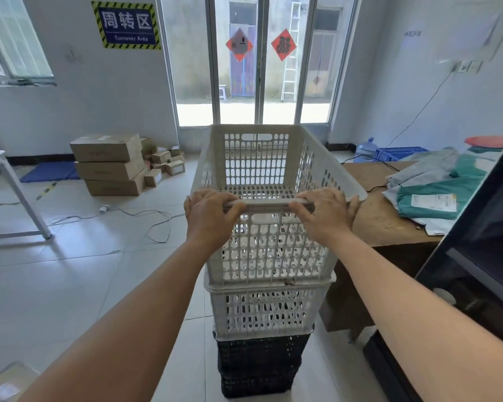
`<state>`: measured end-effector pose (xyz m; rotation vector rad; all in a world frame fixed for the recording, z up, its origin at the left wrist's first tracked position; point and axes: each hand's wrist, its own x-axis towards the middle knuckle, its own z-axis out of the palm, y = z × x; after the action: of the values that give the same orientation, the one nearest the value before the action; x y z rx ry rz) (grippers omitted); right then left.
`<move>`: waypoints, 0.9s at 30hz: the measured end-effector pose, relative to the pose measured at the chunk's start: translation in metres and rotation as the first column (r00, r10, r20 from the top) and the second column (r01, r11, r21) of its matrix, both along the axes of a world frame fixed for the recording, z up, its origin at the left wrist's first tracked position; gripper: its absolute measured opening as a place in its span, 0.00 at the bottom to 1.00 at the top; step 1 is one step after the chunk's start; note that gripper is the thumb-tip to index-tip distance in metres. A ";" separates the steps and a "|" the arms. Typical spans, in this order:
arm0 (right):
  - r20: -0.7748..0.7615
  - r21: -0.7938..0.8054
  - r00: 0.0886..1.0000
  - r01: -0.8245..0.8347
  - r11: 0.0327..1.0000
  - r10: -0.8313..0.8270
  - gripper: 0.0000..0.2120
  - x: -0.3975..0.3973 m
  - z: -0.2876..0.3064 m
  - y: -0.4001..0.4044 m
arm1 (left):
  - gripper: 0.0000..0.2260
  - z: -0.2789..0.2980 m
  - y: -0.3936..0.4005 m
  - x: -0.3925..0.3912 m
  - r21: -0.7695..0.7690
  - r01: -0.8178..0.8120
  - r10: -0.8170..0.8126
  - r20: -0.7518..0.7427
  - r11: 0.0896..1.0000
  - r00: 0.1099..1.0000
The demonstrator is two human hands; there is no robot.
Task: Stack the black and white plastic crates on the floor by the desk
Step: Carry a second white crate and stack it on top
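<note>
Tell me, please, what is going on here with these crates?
A person is stacking plastic crates on the floor beside a wooden desk. The left hand and right hand both grip the near rim of the top white crate, which sits on a second white crate. That one rests on a black crate at the bottom. The top crate looks empty.

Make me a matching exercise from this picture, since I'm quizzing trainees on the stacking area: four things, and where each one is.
Things:
1. top white crate
2. black crate
3. cardboard boxes
4. green parcel

Places:
A. on the wooden desk
B. bottom of the stack
C. on the floor by the left wall
D. near rim gripped by the left hand and right hand

Pairs: 1-D, 2-B, 3-C, 4-A
</note>
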<state>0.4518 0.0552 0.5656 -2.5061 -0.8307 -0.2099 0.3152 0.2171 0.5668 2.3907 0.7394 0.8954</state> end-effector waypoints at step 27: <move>-0.097 -0.243 0.991 -0.116 0.963 0.095 0.38 -0.041 0.014 -0.046 | 0.37 0.009 -0.042 -0.022 0.082 0.018 0.010 -0.332 0.996 0.943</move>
<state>0.4110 0.0093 0.5795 -2.6695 -1.0069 0.0397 0.2934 0.1753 0.5762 2.6527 0.8336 0.5328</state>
